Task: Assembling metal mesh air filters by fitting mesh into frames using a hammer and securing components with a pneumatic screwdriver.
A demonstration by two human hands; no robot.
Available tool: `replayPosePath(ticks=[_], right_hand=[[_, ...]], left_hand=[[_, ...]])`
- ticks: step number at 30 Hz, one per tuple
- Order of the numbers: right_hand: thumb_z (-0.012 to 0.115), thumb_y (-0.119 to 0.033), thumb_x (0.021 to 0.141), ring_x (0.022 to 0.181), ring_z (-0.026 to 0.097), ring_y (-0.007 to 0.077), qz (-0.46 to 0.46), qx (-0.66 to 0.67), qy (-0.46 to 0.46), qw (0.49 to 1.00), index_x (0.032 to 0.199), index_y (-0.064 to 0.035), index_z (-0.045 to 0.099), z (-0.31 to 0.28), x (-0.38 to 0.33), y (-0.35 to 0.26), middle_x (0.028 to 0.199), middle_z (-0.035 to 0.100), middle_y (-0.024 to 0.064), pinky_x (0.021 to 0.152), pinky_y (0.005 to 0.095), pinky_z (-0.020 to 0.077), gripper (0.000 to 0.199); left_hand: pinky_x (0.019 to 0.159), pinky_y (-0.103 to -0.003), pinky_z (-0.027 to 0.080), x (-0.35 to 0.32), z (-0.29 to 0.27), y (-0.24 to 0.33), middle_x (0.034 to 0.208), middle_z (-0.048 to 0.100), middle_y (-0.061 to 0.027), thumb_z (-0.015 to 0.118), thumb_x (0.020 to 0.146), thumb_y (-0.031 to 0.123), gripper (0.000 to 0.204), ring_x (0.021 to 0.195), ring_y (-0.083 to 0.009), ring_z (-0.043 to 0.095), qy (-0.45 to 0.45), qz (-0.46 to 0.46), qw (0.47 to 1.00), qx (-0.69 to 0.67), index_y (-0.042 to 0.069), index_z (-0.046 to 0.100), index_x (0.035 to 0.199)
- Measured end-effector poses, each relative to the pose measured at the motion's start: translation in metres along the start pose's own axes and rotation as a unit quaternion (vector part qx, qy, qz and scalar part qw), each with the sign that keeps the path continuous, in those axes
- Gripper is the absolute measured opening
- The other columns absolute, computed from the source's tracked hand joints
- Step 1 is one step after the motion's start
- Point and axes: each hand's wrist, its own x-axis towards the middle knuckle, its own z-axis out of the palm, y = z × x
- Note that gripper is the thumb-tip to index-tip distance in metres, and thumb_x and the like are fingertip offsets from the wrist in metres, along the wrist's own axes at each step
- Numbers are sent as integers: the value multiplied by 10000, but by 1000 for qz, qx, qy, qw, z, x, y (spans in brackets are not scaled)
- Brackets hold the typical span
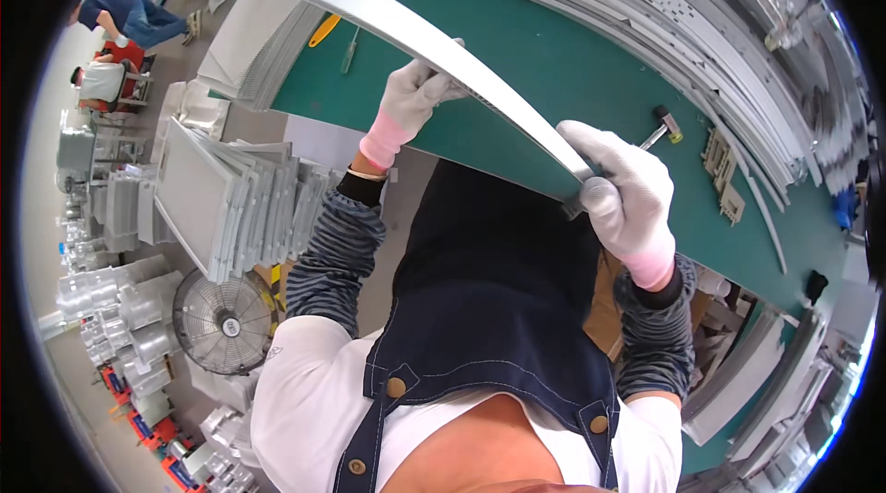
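Observation:
A long silver aluminium profile (406,27) runs slantwise from the upper left down to the middle right, raised above the green worktop. My left hand (413,98), in a white glove with a pink cuff, is closed round its near edge; some fingertips are hidden behind it. At the profile's right end, my right hand (631,195) in a matching glove pinches it between thumb and fingers. A small dark part shows just below that end, too hidden to make out. To the right of this hand lies a hammer (661,126) with a black and yellow head.
On the green worktop (554,59) lie a screwdriver (350,50), a yellow-handled tool (325,30) and slotted metal pieces (723,174). Long profiles (637,13) line its far side. Stacked panels (226,202) and a fan (224,320) stand at left; two people are farther off.

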Motion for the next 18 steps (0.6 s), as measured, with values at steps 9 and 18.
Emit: replayPosePath(ticks=[9,18], right_hand=[[650,-226,862,663,662,285,27,-68,26,997,1053,-14,662,3,3,11,817,670,145,618,318,521,285],[585,-349,942,652,658,241,-42,-106,97,989,1002,27,677,0,6,19,773,667,141,610,298,503,392]], left_hand=[[820,-227,469,7,11,3,1364,494,-263,422,1001,65,575,1232,-336,543,-8,-34,999,-19,-64,140,1485],[1016,-358,477,0,25,15,1291,519,-153,423,1006,91,383,1151,-224,558,46,-5,993,-107,-96,398,1340]])
